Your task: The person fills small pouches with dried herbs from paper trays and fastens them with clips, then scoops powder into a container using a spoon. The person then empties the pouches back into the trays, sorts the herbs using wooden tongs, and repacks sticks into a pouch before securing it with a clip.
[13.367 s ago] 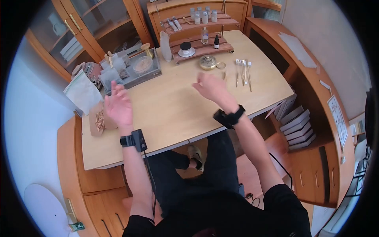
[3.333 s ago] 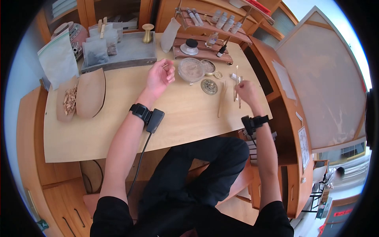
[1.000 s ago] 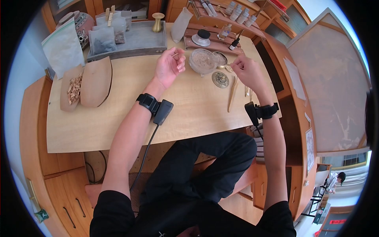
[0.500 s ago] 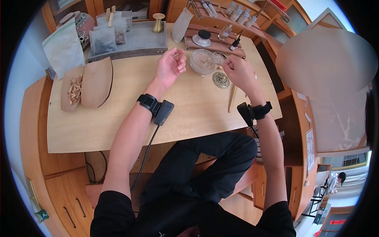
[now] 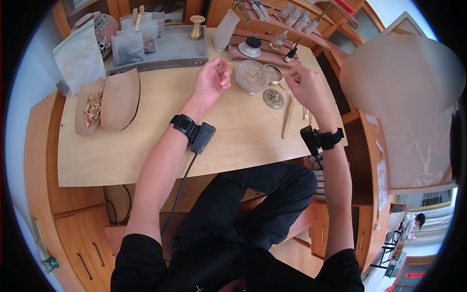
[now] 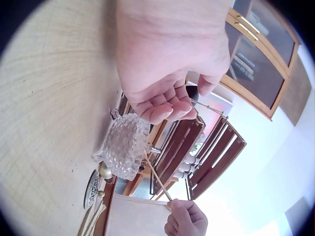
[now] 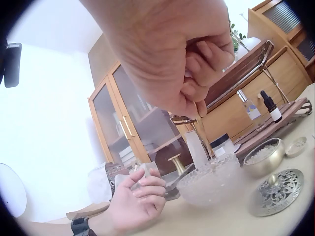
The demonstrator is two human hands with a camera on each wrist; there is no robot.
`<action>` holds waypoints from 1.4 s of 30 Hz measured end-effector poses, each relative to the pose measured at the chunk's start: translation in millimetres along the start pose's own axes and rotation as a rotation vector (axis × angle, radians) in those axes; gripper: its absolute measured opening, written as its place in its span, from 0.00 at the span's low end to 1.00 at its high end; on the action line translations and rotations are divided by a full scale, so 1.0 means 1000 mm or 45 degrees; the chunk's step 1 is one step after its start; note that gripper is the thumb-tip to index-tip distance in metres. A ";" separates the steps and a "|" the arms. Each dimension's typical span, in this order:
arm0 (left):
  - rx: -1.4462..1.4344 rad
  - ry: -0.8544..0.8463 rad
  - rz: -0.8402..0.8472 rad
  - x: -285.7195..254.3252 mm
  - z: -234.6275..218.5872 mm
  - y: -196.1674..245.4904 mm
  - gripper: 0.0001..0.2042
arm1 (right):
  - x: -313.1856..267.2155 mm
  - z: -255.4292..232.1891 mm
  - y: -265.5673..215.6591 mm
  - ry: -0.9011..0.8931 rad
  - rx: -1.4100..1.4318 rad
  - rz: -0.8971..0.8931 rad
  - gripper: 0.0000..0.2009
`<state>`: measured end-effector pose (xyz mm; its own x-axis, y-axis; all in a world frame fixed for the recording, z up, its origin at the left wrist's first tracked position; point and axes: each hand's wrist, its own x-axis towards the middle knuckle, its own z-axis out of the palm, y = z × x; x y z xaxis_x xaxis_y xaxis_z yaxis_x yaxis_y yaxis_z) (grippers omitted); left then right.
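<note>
My right hand [image 5: 307,86] pinches a slim gold-coloured rod [image 7: 203,137] by its upper end. The rod slants down to the knobbly clear glass bowl [image 6: 123,142], its lower end at the rim. Pale, powdery ash [image 5: 250,74] fills this bowl. On the bowl's left my left hand [image 5: 210,83] hovers with loosely curled fingers, and nothing shows in its grasp in the left wrist view. Beside the bowl stands a small round brass burner [image 7: 266,160] with pale ash inside. Its pierced lid [image 5: 273,99] lies on the table in front.
Wooden tweezers [image 5: 288,117] lie near the right hand. A two-tier wooden rack [image 5: 267,51] with small bottles stands behind the bowl. At the back left are a grey tray [image 5: 182,48] and a white pouch [image 5: 80,58]. An open brown packet [image 5: 119,100] holds wood chips.
The glass bowl has come from the tray to beside the burner, whose lid is off. The right hand has moved from the thin tools to the bowl, lately dipping left, then back right.
</note>
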<state>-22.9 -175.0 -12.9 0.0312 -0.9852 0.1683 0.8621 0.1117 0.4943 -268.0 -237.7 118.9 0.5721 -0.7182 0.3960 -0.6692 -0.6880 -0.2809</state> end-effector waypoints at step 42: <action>-0.028 -0.002 0.006 0.000 0.000 0.000 0.14 | -0.006 0.019 0.003 -0.092 0.095 0.034 0.09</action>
<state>-23.2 -175.4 -13.1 0.0349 -0.9845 0.1720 0.8730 0.1138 0.4742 -264.6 -237.1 99.4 0.5888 -0.7404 0.3241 -0.6491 -0.6722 -0.3562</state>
